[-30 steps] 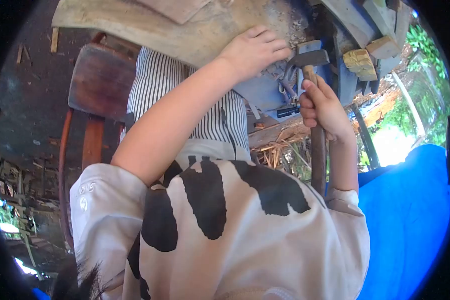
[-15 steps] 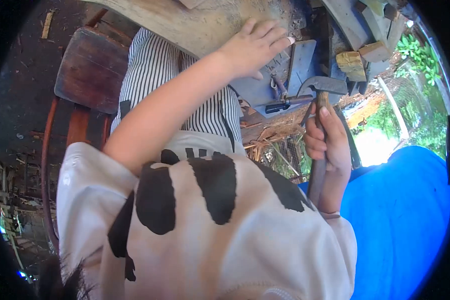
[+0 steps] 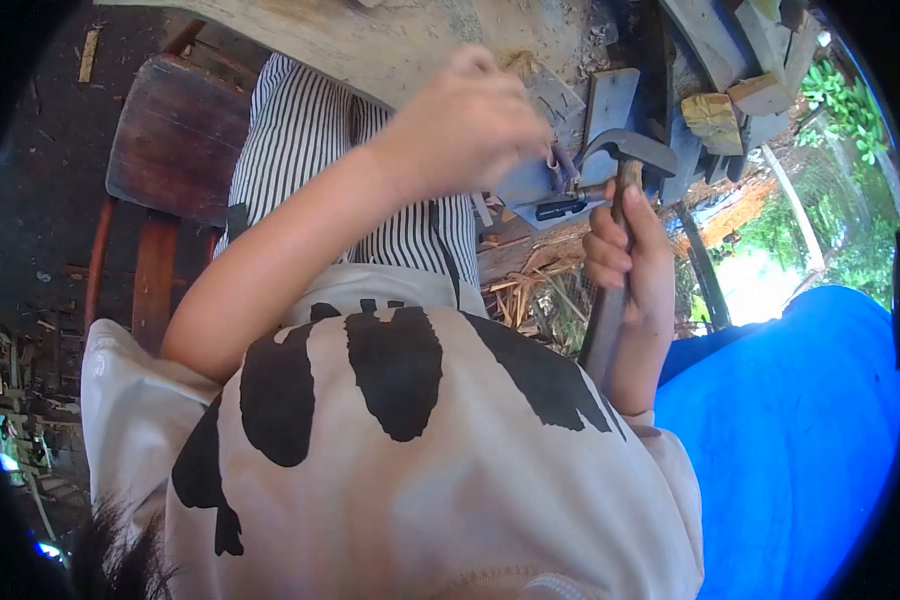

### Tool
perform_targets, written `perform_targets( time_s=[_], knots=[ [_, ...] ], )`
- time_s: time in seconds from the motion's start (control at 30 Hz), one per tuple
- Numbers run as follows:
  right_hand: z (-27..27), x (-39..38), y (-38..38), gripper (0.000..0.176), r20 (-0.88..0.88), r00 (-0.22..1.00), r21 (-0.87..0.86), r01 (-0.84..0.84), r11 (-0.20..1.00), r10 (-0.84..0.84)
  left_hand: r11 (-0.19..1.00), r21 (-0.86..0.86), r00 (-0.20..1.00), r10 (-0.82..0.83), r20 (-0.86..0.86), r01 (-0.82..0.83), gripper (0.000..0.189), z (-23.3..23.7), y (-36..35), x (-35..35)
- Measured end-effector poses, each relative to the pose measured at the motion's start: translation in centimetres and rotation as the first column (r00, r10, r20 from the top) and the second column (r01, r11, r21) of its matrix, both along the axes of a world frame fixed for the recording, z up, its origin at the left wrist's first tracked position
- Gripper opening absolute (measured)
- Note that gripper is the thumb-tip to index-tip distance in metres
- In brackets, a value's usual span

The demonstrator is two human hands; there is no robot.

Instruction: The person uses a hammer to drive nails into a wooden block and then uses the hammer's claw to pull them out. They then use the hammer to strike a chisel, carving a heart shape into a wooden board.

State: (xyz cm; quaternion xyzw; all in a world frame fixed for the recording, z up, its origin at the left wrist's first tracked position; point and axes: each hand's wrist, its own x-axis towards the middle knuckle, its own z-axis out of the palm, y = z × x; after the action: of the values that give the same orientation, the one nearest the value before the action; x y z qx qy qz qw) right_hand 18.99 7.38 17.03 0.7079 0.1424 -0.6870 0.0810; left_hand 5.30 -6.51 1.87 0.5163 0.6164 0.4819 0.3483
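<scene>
- The hammer (image 3: 634,153) stood upright right of centre, its head up, near a blue vise (image 3: 526,186).
- The right hand (image 3: 630,265) was closed round its handle.
- The left hand (image 3: 465,120), blurred, was curled shut over the board (image 3: 400,50); whether it held anything could not be told.
- Striped cloth (image 3: 320,140) lay beneath that arm.

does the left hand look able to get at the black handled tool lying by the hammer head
Probably yes. The left hand, curled, is close beside the black-handled tool, and nothing lies between them. The hammer in the right hand sits next to it and may crowd the grab.
</scene>
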Motion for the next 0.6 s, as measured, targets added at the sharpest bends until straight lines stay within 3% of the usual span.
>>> perform_targets(
  time_s=[0.03, 0.1, 0.17, 0.33, 0.47, 0.53, 0.6],
  knots=[
    [-0.7, 0.6, 0.3, 0.017, -0.002, 1.0, 0.003, 0.007, 1.0, -0.007, 0.995, -0.008, 0.986, 0.093, -0.137, -0.095, 0.004, 0.0, -0.1, -1.5],
    [-2.1, 1.8, 0.9, 0.016, -0.012, 0.999, 0.029, 0.036, 0.999, -0.036, 0.956, -0.114, 0.925, 0.227, -0.304, -0.272, 0.021, -0.9, -0.5, -5.3],
    [-3.4, 2.5, 0.9, 0.016, 0.014, 0.999, 0.05, 0.047, 0.998, -0.048, 0.894, 0.055, 0.796, 0.424, -0.432, -0.445, 0.014, -1.6, 1.2, -9.4],
    [-5.2, 2.8, 0.6, 0.016, 0.002, 1.0, 0.092, 0.028, 0.995, -0.028, 0.888, 0.013, 0.712, 0.376, -0.593, -0.459, 0.015, -3.3, 2.7, -12.5],
    [-5.9, 2.8, -0.1, 0.016, 0.01, 1.0, 0.144, 0.02, 0.989, -0.021, 0.873, 0.101, 0.687, 0.442, -0.576, -0.477, 0.027, -5.8, 2.9, -11.6],
    [-6.2, 2.8, -0.5, 0.017, 0.011, 1.0, 0.171, 0.023, 0.985, -0.025, 0.69, 0.316, 0.3, 0.616, -0.728, -0.651, 0.045, -5.9, 3.5, -9.6],
    [-6.4, 3.0, -0.7, 0.017, -0.012, 0.999, 0.17, 0.047, 0.984, -0.045, 0.872, 0.04, 0.724, 0.429, -0.54, -0.487, 0.066, -4.2, 2.0, -6.8]
  ],
)
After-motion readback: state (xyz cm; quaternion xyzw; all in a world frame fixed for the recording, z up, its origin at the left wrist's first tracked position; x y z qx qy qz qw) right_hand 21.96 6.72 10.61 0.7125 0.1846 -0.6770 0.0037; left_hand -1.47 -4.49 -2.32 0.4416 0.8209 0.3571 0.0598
